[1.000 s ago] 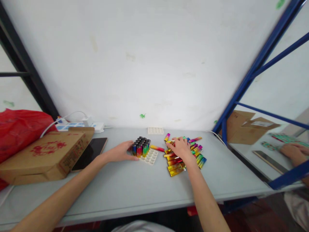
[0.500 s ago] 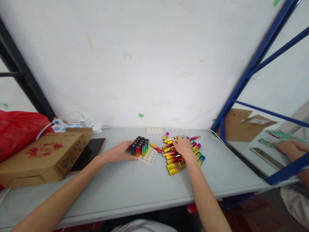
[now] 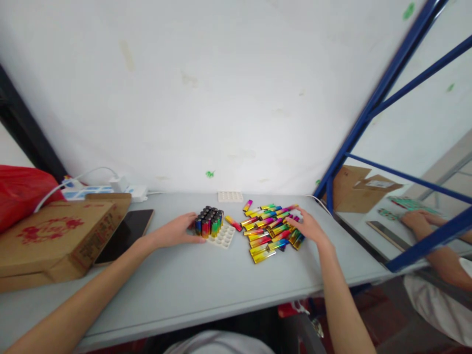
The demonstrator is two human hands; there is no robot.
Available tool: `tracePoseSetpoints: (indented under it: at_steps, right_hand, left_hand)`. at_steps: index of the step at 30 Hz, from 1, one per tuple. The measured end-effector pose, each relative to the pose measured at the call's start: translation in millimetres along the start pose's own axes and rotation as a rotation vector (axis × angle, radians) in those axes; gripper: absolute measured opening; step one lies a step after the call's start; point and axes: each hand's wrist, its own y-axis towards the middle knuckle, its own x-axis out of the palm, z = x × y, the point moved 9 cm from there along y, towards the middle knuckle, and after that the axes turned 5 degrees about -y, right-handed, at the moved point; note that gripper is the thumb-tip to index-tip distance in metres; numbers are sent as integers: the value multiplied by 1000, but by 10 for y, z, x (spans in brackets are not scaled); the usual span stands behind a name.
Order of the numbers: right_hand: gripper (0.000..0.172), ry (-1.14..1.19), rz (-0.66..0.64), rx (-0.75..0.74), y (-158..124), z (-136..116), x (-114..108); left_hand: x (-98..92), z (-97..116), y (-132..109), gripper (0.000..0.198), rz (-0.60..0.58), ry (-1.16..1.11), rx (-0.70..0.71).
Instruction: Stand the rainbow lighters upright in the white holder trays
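A white moulded tray lies on the grey table, and its left part holds several upright rainbow-coloured lighters. My left hand rests on the table against the tray's left side, fingers curved along the lighters, holding the tray. A loose pile of rainbow lighters lies flat to the right of the tray. My right hand sits at the right edge of that pile, fingers spread and touching the lighters there.
A second white tray lies by the wall. At left are a cardboard box, a dark tablet, a power strip and a red bag. A blue rack stands at right; beyond it another person's hand works.
My right hand has slid from the middle of the loose pile to its right edge. The camera has turned a little right. My left hand stays at the tray.
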Motion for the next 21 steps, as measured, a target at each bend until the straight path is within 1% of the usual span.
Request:
tracePoseSetpoints:
  at_steps: [2, 3, 8, 11, 13, 15, 17, 18, 21]
  right_hand:
    - [69, 32, -10, 2, -53, 71, 67]
    - [72, 44, -18, -7, -66, 70, 98]
    - [63, 152, 93, -114, -58, -85, 23]
    - [68, 355, 145, -82, -50, -98, -48]
    - [77, 537, 187, -18, -48, -97, -97]
    - [86, 719, 235, 40, -46, -158, -142]
    - [88, 884, 231, 75, -28, -338, -136]
    - [84, 953, 194, 79, -10, -488, -105]
    - [61, 1075, 24, 6, 42, -1136, 30]
  left_hand:
    - [-1, -10, -1, 73, 5, 1, 1]
    - [-1, -14, -1, 71, 8, 1, 2]
    - [0, -9, -5, 71, 6, -3, 0]
    - [-3, 1, -4, 72, 8, -17, 9]
    - [-7, -10, 0, 72, 19, -25, 13]
    - [-9, -30, 4, 71, 28, -30, 10]
    - [-8, -47, 5, 71, 27, -22, -1]
    - [-7, -48, 4, 71, 22, -14, -8]
    - [0, 0, -10, 70, -5, -7, -6]
